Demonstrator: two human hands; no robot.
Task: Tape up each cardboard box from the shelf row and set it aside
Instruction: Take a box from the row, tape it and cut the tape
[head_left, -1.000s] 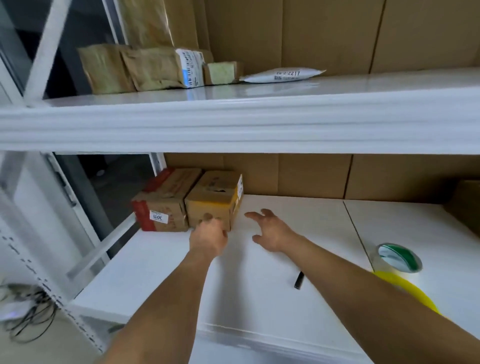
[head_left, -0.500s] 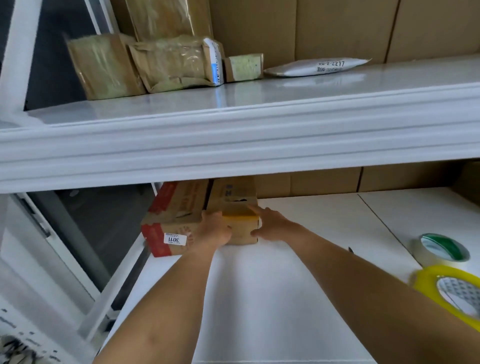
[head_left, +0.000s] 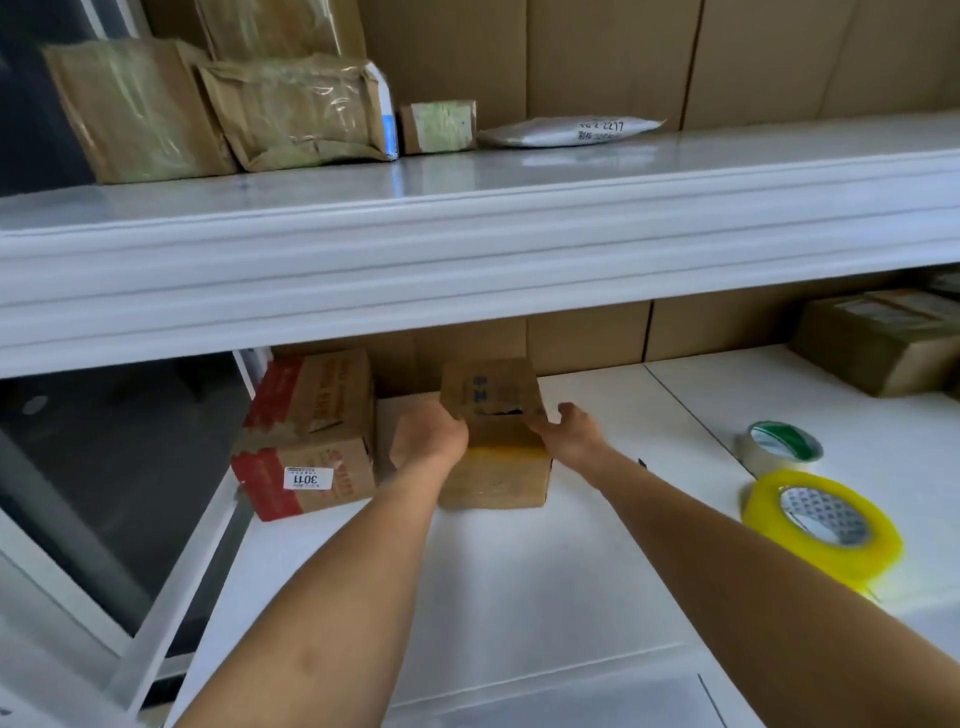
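Both hands gripped the small brown cardboard box (head_left: 493, 457) on the white lower shelf (head_left: 519, 571), left hand (head_left: 427, 436) and right hand (head_left: 570, 434) on either side, right beside a red-striped box (head_left: 306, 441).

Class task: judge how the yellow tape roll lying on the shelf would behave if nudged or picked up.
The yellow tape roll lies flat on the shelf, so a nudge would probably slide it rather than roll it. Stood on edge, its round shape would likely roll. Its open core suggests an easy one-hand grip, and it looks stiff.
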